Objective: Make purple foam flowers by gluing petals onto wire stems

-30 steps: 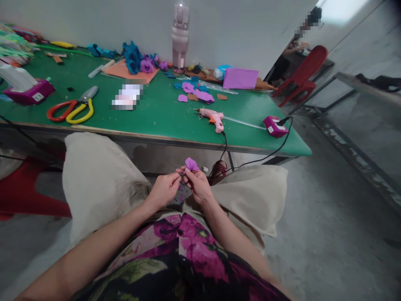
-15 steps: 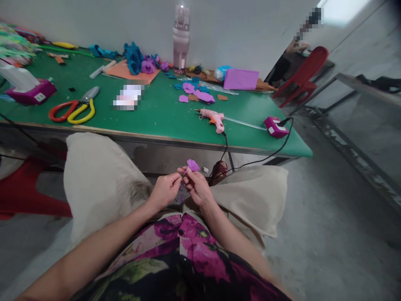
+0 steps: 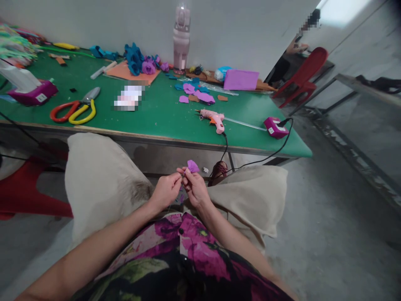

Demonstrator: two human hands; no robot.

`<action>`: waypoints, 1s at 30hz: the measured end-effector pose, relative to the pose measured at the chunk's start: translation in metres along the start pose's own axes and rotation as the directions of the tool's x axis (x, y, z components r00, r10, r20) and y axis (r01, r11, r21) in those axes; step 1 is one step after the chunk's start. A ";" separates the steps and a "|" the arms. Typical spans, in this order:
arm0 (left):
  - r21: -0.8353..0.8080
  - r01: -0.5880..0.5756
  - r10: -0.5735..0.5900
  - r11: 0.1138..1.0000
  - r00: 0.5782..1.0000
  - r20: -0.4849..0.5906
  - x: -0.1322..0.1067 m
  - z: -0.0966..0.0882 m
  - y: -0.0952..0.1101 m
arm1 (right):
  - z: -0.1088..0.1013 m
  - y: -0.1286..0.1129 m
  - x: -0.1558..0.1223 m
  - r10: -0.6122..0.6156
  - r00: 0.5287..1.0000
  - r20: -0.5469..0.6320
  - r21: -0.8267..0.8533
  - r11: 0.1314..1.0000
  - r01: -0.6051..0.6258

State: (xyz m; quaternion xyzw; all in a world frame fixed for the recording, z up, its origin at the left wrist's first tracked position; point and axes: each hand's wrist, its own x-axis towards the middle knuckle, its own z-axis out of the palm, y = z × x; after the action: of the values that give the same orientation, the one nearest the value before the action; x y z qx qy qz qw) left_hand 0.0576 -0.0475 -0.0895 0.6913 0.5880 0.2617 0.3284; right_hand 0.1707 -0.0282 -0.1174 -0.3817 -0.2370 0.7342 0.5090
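Over my lap, my right hand (image 3: 196,187) pinches a small purple crepe-paper flower (image 3: 192,166) near its base, with the petals pointing up and away from me. Close against it on the left, my left hand (image 3: 166,190) is closed, thumb and forefinger pressed together on the flower's thin stem. Most of that stem is hidden by my fingers. On the green table ahead lie a pink glue gun (image 3: 213,118) and loose purple and teal paper petals (image 3: 203,97).
Scissors with red and yellow handles (image 3: 77,110) lie on the table (image 3: 163,125) at left. A tumbler (image 3: 181,46) stands at the back near finished paper flowers (image 3: 134,58). The glue gun's cord hangs over the front edge. Red stools and a person are nearby.
The purple flower has turned slightly between my fingers. Both hands stay in nearly the same place, and the things on the table have not moved.
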 end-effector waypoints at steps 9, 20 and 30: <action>-0.005 -0.024 0.024 1.000 1.000 0.016 0.001 0.000 -0.001 | -0.004 -0.002 0.001 0.130 0.991 -0.031 0.175 0.977 -0.123; -0.002 0.035 -0.034 0.999 0.998 0.048 0.003 0.001 -0.004 | -0.007 -0.003 0.003 0.266 0.963 -0.036 0.309 0.920 -0.243; 0.045 0.048 -0.050 0.998 0.998 0.048 0.004 0.000 -0.003 | -0.009 0.000 0.003 0.239 0.971 -0.023 0.245 0.943 -0.226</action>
State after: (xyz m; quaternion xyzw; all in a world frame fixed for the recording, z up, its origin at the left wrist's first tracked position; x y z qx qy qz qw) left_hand 0.0564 -0.0431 -0.0913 0.6900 0.6020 0.2236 0.3339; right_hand 0.1772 -0.0257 -0.1238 -0.3616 -0.0859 0.8021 0.4673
